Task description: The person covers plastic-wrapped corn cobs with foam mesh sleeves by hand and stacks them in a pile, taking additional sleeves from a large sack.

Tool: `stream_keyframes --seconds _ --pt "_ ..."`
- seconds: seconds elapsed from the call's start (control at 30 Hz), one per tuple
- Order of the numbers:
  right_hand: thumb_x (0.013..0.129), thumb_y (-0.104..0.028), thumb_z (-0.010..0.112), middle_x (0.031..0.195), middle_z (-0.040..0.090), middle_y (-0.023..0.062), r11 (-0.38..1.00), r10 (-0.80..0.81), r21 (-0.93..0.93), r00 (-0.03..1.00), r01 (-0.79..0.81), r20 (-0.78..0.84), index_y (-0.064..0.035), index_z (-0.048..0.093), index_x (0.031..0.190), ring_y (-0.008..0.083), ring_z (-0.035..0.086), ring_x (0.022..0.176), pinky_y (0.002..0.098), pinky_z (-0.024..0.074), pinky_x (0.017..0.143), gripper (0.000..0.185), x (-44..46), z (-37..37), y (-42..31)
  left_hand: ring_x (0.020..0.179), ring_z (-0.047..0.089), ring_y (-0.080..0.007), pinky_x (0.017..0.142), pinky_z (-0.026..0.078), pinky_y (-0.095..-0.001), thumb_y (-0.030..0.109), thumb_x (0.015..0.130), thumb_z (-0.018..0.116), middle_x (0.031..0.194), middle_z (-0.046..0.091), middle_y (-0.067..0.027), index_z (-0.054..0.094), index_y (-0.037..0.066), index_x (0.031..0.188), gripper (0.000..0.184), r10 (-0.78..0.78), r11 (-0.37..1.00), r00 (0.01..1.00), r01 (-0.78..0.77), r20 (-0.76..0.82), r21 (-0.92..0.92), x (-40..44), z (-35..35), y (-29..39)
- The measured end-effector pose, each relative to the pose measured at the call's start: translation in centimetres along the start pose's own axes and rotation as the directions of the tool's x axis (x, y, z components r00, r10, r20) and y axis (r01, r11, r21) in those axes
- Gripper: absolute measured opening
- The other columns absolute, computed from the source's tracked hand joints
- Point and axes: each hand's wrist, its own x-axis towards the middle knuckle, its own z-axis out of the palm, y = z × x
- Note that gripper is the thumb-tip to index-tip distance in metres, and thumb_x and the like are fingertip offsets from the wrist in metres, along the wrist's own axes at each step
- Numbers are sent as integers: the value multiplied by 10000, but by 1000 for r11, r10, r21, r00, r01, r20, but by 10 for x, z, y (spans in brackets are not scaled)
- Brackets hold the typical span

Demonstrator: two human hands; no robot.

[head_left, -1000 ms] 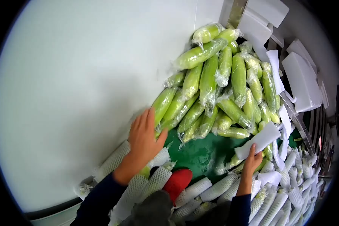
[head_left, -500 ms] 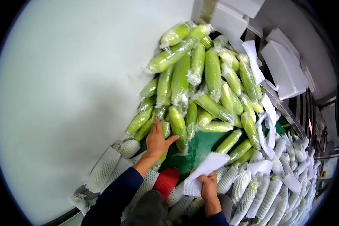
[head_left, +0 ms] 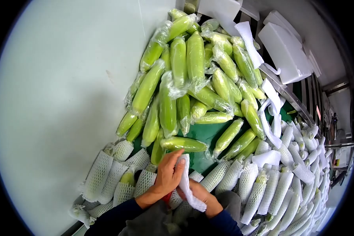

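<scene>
A flattened white foam net sleeve stands between my two hands, low in the middle of the view. My left hand pinches its upper left side, the thumb against the foam. Lower down, my right hand grips the sleeve from the right, its fingers partly hidden. Just beyond my fingertips a film-wrapped long green gourd lies crosswise on the green surface. Behind it rises a heap of similar gourds in clear plastic.
Gourds in white foam nets lie in rows at the left and right. Loose foam sleeves hang by a metal rail. White foam boxes stand at the upper right. A pale wall borders the left.
My left hand has drawn back from the heap to the foam sleeve, which my right hand has brought leftward and upright. Several gourds have shifted; one now lies crosswise in front. The view has moved slightly.
</scene>
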Motion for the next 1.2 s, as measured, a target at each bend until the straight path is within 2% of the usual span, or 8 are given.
stream_keyframes --seconds 0.23,0.5,0.53,0.63,0.8,0.97,1.1,1.2 --pt "1074 -364 353 1203 598 128 749 -534 165 732 642 -424 -59 410 1443 209 575 1069 320 459 941 481 24 35 3 835 640 -307 692 488 -412 205 902 664 917 678 -96 663 55 949 158 209 925 977 -212 42 315 -25 20 -4" --pt "1064 -375 423 1016 662 99 691 -541 -37 482 722 -690 31 622 1045 161 610 892 307 495 827 452 28 37 -1 745 603 -288 650 453 -421 238 927 643 825 641 -114 599 55 802 226 -146 983 987 137 68 125 -30 30 -20" --pt "1058 -368 450 951 673 80 657 -567 36 525 753 -635 4 639 1002 138 613 804 297 508 744 421 26 36 -7 732 596 -248 673 470 -399 271 978 591 808 646 -108 584 57 783 289 -474 854 862 500 180 -142 -28 26 -26" --pt "1042 -351 486 1009 707 85 863 -287 381 942 332 -172 -3 665 1100 173 668 864 319 534 802 396 23 28 -14 849 631 -233 757 522 -415 376 1021 525 1012 658 -106 601 38 1018 347 -602 68 693 539 396 -839 -7 -4 -50" --pt "975 -205 612 1135 689 102 886 -285 427 939 181 194 -27 615 1217 227 666 1032 394 515 954 301 35 10 -43 1066 641 -295 980 500 -422 498 944 605 1160 671 -144 618 3 1196 555 -354 -241 536 739 766 -629 -1 -45 -33" --pt "1010 -188 547 1064 712 106 910 -399 -82 913 406 86 -7 648 1157 224 693 932 341 546 810 255 74 57 -132 899 679 -229 763 510 -337 211 876 657 977 695 -132 637 7 1080 289 -147 903 987 159 61 -398 58 -54 -164" --pt "977 -301 548 830 684 221 475 -750 -762 655 440 -90 47 663 1006 293 678 789 390 508 725 368 130 85 -171 807 705 -253 682 519 -338 141 877 633 880 712 -156 658 -8 1016 206 38 998 962 -21 -271 67 140 -83 -82" --pt "960 -364 543 770 645 264 473 -740 -810 655 346 -152 64 659 931 343 647 740 424 493 717 445 110 84 -174 795 685 -202 686 511 -326 174 900 614 883 716 -125 675 -39 966 231 -406 803 910 314 -80 -507 137 -73 -76"
